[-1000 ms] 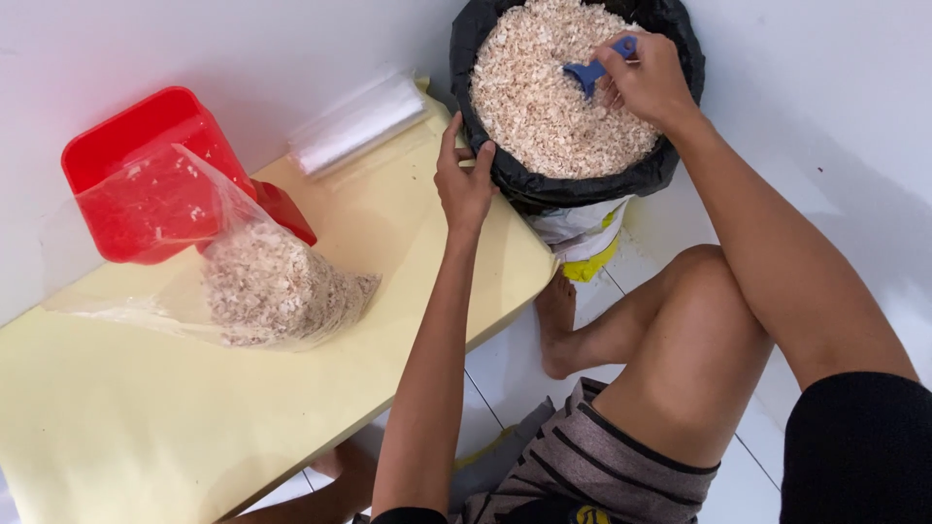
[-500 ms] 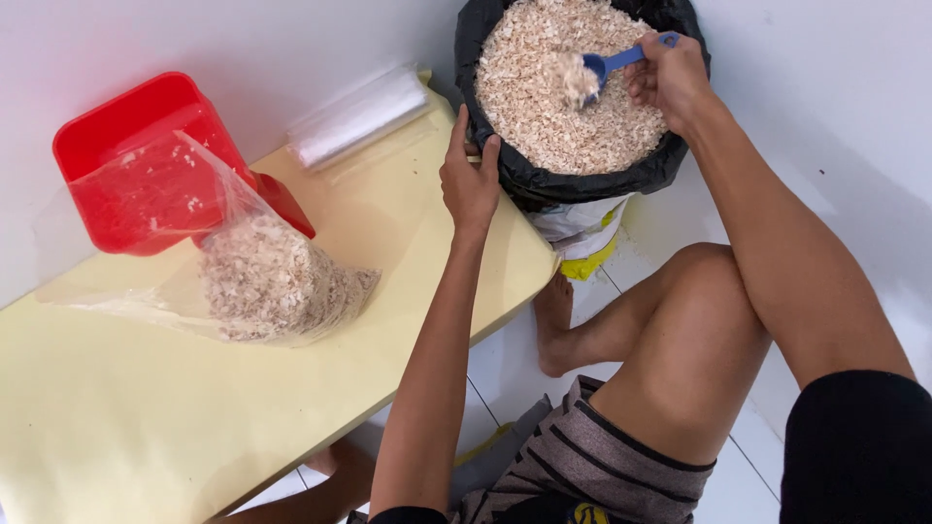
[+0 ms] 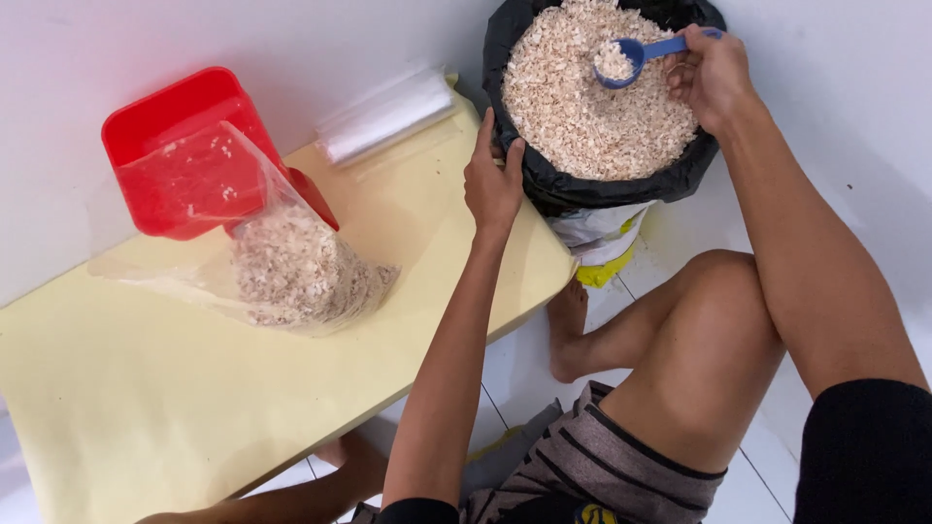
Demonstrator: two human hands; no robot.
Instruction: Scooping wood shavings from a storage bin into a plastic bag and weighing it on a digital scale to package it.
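The right hand (image 3: 714, 73) pinched a heaped blue scoop (image 3: 621, 60) by its handle, fingers seemingly curled; the left hand (image 3: 493, 180), fingers spread, gripped the bag's (image 3: 582, 189) rim.

Blue scoop (image 3: 631, 50), black bag (image 3: 602, 189), red container (image 3: 184, 146), pale yellow table (image 3: 146, 408), grey striped shorts (image 3: 592, 466).
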